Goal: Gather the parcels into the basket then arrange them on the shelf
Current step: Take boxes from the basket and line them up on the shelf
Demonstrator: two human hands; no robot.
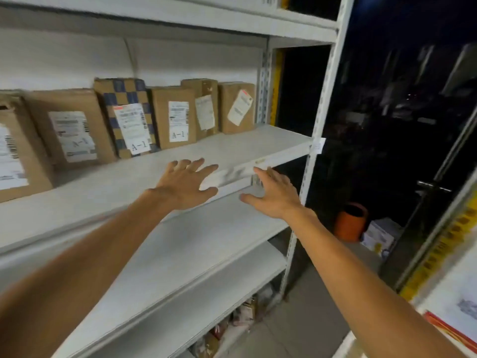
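Several brown cardboard parcels with white labels stand upright in a row at the back of a white metal shelf (258,143). Among them are a checkered blue-and-tan parcel (126,117), a plain one marked A-1 (175,117) and a rightmost one (237,107) with a tilted label. My left hand (185,184) hovers over the shelf's front edge with fingers spread and holds nothing. My right hand (273,195) is spread just in front of that edge, also empty. No basket is in view.
A lower white shelf board (206,244) runs below my arms, with small packages on the floor beneath. The shelf's perforated upright (320,104) stands at the right. Beyond it are an orange bin (351,223), a white box (379,236) and a dark glass door.
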